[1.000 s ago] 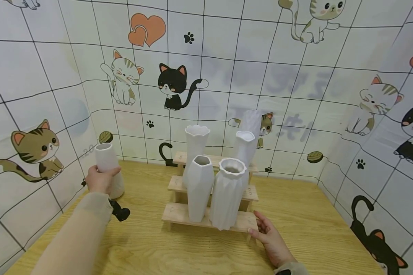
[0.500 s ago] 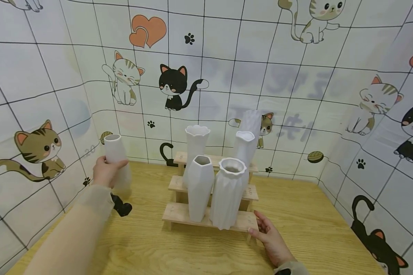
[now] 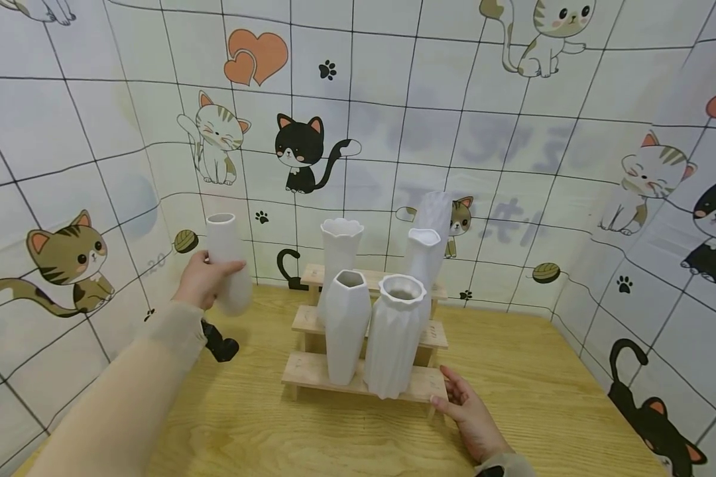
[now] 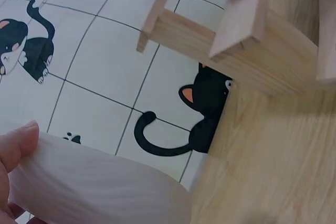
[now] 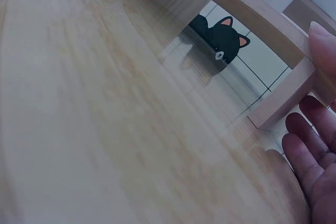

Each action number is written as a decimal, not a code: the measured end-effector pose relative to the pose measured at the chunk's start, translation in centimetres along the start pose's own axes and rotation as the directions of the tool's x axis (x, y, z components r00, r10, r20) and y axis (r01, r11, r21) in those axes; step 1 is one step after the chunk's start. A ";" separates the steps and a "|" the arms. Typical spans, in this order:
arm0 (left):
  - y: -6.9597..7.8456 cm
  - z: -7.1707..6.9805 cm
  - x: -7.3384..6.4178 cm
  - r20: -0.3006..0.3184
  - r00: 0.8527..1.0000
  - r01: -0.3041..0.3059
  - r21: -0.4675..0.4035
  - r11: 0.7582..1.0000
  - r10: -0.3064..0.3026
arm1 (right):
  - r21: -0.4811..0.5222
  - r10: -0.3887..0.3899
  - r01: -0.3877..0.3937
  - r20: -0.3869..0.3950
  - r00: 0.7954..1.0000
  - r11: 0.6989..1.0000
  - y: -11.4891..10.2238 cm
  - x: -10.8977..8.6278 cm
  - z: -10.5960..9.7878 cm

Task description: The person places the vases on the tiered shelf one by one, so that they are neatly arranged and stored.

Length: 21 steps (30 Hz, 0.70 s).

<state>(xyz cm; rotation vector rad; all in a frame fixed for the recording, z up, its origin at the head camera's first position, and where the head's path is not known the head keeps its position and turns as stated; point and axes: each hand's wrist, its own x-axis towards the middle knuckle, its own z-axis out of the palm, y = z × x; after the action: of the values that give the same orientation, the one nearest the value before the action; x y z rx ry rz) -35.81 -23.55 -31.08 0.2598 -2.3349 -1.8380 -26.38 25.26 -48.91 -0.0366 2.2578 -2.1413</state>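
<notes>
My left hand [image 3: 203, 281] grips a smooth white vase [image 3: 237, 291] round its middle, upright with a slight lean, above the table's left side. Thumb and vase [image 4: 110, 182] also show at the lower left of the left wrist view. A three-step wooden stand [image 3: 305, 372] bears several white vases. On its lowest step are a faceted vase [image 3: 347, 331] and a ridged vase [image 3: 394, 344]. Behind them rise a scalloped-rim vase [image 3: 341, 248], a wavy-rimmed vase [image 3: 425, 258] and a tall textured vase [image 3: 434, 209]. My right hand [image 3: 476, 424] holds the lowest step's right end, thumb on its edge.
The wood-grain table [image 3: 549, 391] runs back to a cat-printed wall covering [image 3: 382, 132], which also closes in both sides. A black strap end [image 3: 221, 343] hangs by my left wrist.
My left hand has lifted the smooth vase off the table and carried it right, towards the stand. The right hand and the stand have stayed in place.
</notes>
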 end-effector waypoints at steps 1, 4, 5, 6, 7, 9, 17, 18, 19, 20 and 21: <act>0.3 0.1 0.0 0.009 1.000 -0.005 -0.001 1.000 0.005 | 0.002 -0.001 0.001 0.002 1.000 1.000 0.0 0.0 0.0; 1.4 0.5 0.1 0.022 1.000 -0.020 0.003 1.000 0.020 | 0.003 -0.003 0.003 0.006 1.000 1.000 0.0 0.0 0.0; 1.8 0.6 0.1 0.024 0.999 -0.026 0.004 1.000 0.026 | 0.003 -0.003 0.003 0.007 1.000 1.000 0.0 0.0 0.0; 2.1 0.7 0.1 0.029 0.999 -0.031 0.000 1.000 0.031 | 0.002 -0.003 0.003 0.008 1.000 1.000 0.1 0.0 0.0; 2.5 0.9 0.0 0.035 0.999 -0.036 -0.008 0.999 0.036 | -0.001 -0.001 0.001 0.008 1.000 1.000 0.1 0.0 0.0; 3.3 1.2 -0.1 0.044 0.998 -0.041 -0.009 0.999 0.041 | -0.006 0.004 -0.004 0.007 1.000 1.000 0.1 0.0 0.1; 6.1 2.5 -0.6 0.111 0.993 -0.039 -0.024 0.999 0.041 | -0.019 -0.002 0.002 0.002 1.000 1.000 0.1 0.0 0.1; 6.4 2.7 -0.6 0.118 0.992 -0.039 -0.026 0.999 0.042 | -0.019 0.000 0.000 0.002 1.000 1.000 0.1 0.0 0.1; 6.7 2.8 -0.7 0.125 0.991 -0.039 -0.027 0.999 0.042 | -0.018 0.001 -0.001 0.002 1.000 1.000 0.1 0.0 0.1; 7.0 3.0 -0.7 0.131 0.990 -0.039 -0.035 0.999 0.044 | -0.019 0.001 -0.001 0.000 1.000 1.000 0.1 0.0 0.0; 7.2 3.2 -0.7 0.133 0.990 -0.041 -0.037 0.998 0.046 | -0.015 0.001 -0.001 -0.001 1.000 1.000 0.1 0.0 0.0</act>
<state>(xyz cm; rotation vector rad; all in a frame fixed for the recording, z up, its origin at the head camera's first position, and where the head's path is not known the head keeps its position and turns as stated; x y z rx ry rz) -36.16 -18.74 -24.80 0.0822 -2.3728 -1.9283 -26.36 25.23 -49.01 -0.0343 2.2742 -2.1239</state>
